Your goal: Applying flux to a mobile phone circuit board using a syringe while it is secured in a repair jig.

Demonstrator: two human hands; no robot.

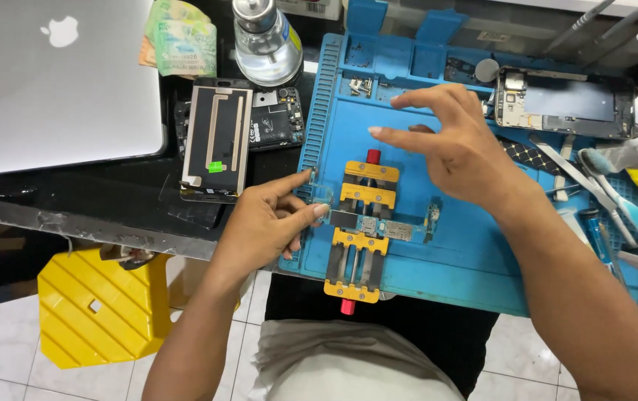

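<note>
A yellow board clamp with red knobs (360,199) sits on a blue work mat (452,260). It grips a narrow phone circuit board (386,226) lying crosswise. My left hand (263,223) pinches the board's left end between thumb and forefinger, beside a small clear plastic piece. My right hand (456,145) hovers above the mat just right of the clamp's upper end, fingers spread and curled, holding nothing.
A closed silver laptop (66,82) lies at the far left. A phone screen assembly (216,141) and a phone back (278,119) rest on the black table. A glass bottle (265,41), an opened phone frame (568,100), tweezers, a toothbrush and a glue tube crowd the right. A yellow stool (99,308) stands below.
</note>
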